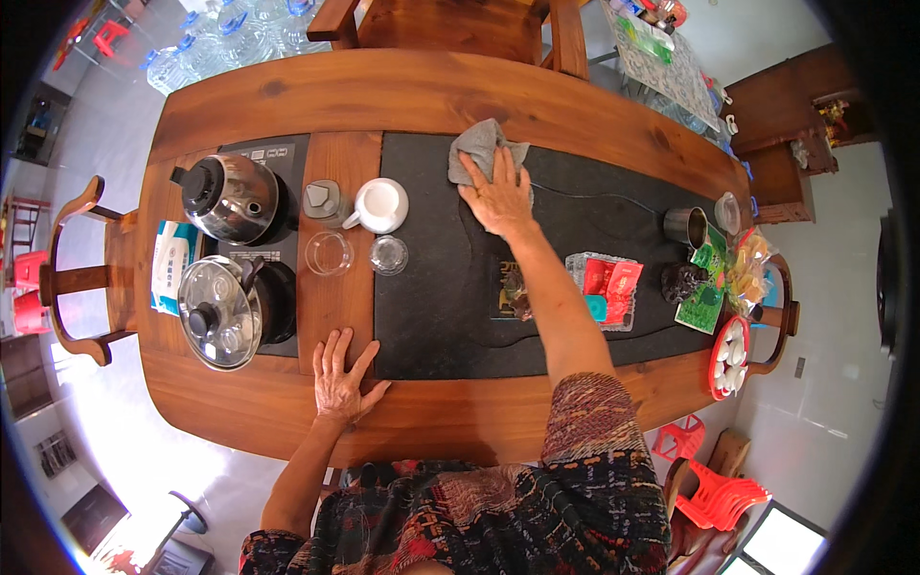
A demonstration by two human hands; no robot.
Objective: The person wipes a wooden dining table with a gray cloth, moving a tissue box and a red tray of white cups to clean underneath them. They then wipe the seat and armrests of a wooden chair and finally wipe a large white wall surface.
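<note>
At the far edge of the black stone tea tray (431,316), my right hand (500,199) presses down on a bunched grey cloth (476,141), its fingers extended over the fabric. My left hand (343,379) lies flat with spread fingers on the wooden table, near the tray's front left corner, and holds nothing. Left of the cloth stand a white teapot (382,205) and a clear glass cup (389,255). Beside them on the wood are a glass jar with a grey lid (323,199) and a glass bowl (329,253).
A steel kettle (235,201) and a glass-lidded pot (220,311) occupy the left, beside a tissue pack (172,268). On the right are a clear tray with red packets (613,286), a metal cup (684,226), a dark figurine (683,282) and a red plate of white cups (730,356).
</note>
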